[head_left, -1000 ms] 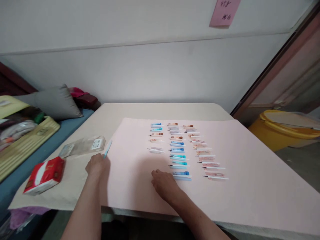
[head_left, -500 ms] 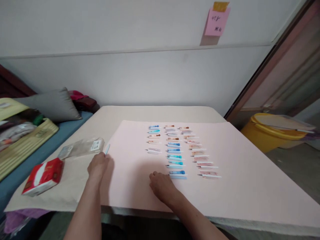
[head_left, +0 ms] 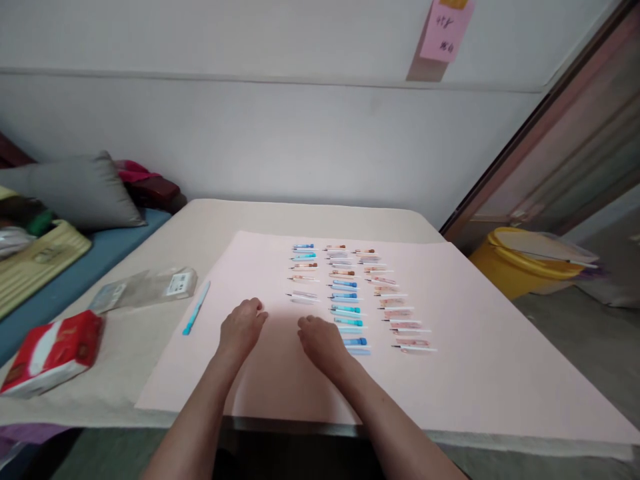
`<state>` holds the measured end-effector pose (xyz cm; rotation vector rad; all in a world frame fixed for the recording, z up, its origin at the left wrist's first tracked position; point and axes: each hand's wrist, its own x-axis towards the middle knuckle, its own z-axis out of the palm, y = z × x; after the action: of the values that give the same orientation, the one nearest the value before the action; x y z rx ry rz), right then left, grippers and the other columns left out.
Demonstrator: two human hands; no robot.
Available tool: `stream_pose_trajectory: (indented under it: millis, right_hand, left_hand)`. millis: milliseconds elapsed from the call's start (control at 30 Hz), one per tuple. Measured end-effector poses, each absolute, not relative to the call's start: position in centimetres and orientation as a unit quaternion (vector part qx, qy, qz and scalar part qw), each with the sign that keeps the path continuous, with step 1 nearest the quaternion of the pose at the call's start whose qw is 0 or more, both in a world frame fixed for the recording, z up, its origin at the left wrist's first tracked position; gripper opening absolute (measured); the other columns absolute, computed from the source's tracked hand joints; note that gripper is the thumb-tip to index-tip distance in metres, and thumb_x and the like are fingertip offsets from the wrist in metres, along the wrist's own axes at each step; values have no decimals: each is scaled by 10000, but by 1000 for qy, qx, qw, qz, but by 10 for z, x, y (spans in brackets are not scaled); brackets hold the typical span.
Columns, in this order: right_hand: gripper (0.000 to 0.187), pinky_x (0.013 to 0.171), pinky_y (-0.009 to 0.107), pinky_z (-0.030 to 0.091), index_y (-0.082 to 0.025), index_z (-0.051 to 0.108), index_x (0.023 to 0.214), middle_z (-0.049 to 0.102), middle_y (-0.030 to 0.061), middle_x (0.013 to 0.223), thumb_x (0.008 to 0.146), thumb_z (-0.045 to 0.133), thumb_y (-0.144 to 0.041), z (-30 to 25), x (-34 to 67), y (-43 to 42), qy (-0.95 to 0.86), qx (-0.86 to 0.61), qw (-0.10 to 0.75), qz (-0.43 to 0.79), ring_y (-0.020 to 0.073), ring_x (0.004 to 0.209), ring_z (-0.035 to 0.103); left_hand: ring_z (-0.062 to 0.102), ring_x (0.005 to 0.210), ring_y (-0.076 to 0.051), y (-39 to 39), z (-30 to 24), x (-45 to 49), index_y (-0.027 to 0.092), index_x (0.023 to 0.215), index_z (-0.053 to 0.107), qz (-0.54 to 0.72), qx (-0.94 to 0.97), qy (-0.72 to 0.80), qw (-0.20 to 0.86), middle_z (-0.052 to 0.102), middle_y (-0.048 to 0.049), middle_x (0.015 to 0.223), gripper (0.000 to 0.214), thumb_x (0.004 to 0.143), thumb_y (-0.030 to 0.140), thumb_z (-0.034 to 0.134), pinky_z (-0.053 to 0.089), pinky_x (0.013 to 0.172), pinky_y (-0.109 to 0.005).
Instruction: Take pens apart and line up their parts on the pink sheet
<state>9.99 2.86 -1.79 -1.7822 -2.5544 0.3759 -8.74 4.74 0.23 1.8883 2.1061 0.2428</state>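
My left hand (head_left: 244,328) is over the pink sheet (head_left: 475,387), fingers loosely bent, a gap showing between thumb and fingertips; nothing shows in it. To its left a blue pen (head_left: 196,308) lies alone near the sheet's left edge. My right hand (head_left: 321,341) rests beside the middle column, its fingers loosely curled and no object visible in them. Pens with slim refill-like sticks beside them lie in three columns: a blue-capped pen (head_left: 356,341) nearest my right hand, pale pink pens (head_left: 413,343) on the right, and a brown-ended pen (head_left: 306,265) on the left.
A clear plastic bag (head_left: 150,288) with a white label and a red tissue pack (head_left: 55,353) lie on the table's left side. A grey pillow (head_left: 75,190) is on the blue seat beyond. A yellow bin (head_left: 520,267) stands at the right.
My left hand has let go of the blue pen at the sheet's left edge and moved right, towards my right hand. The view has shifted slightly; my right hand stays near the pens.
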Motion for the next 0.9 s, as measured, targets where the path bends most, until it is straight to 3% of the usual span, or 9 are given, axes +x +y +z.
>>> stream_pose_trajectory:
  millis: [133,300,400,500,600,733,900]
  right_hand:
    - [187,678,287,393,-163,563,947,599,92,966,855,404,-127,-25,104,52,-791,-606,32,72,209,911,528]
    - [227,755,312,362,-166,542,977,565,103,1054,831,396,-70,-41,100,62,-802,-593,59,37,215,977,474]
    - [285,778,334,340,-161,524,1040,533,120,1134,798,418,-55,-47,91,57,-813,-579,60,25,229,1021,454]
    - [289,750,345,323,-158,538,1018,589,105,1009,765,446,-53,-45,89,52,-822,-568,46,21,234,927,493]
    - [243,732,345,306,-169,555,966,620,82,895,777,445,-64,-38,98,52,-816,-577,45,11,229,864,513]
    - [182,728,336,304,-159,585,905,634,97,913,820,432,-110,-29,118,57,-786,-618,29,14,232,896,530]
    - [184,740,326,333,-169,611,894,649,84,913,832,437,-165,-29,119,52,-798,-601,12,47,223,899,554]
  left_hand:
    - [563,764,-197,48,1,-85,207,777,574,153,635,736,181,637,-55,818,194,801,346,442,356,626,-290]
    - [586,622,-151,50,-6,-77,189,772,605,275,566,674,386,635,-35,713,143,752,298,515,399,551,-252]
    - [592,582,-150,53,-9,-77,177,763,616,330,510,664,435,626,-37,680,120,715,271,556,409,500,-238]
    - [586,572,-144,54,-6,-78,163,752,620,383,454,668,448,618,-41,670,111,683,249,601,422,495,-233]
    - [587,603,-129,50,-3,-74,148,778,616,451,343,629,532,637,-61,751,135,663,216,638,434,519,-223]
    - [599,647,-128,40,-8,-54,120,791,589,481,79,535,691,634,-86,796,143,653,105,620,462,574,-237]
    - [552,561,-109,27,-17,-25,128,707,541,491,-60,577,650,580,-42,669,64,672,77,557,439,511,-229]
